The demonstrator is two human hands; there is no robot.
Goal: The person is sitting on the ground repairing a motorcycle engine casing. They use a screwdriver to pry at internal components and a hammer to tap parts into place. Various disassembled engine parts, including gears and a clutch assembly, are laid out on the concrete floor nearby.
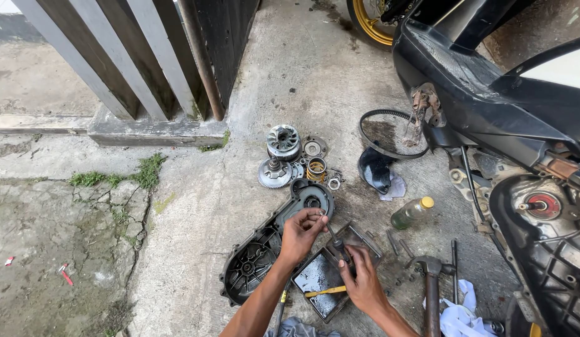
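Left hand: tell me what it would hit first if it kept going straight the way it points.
The left hand points up and right, toward the round end of the black engine cover just past its fingertips. It would likely meet that first, though height above the cover is unclear.

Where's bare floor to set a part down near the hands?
Free: concrete left of the black engine cover, toward the grass tuft; also the strip between the gate and the clutch parts. Crowded: around left hand and right hand at the tray, plus hammer, bottle, drive belt.
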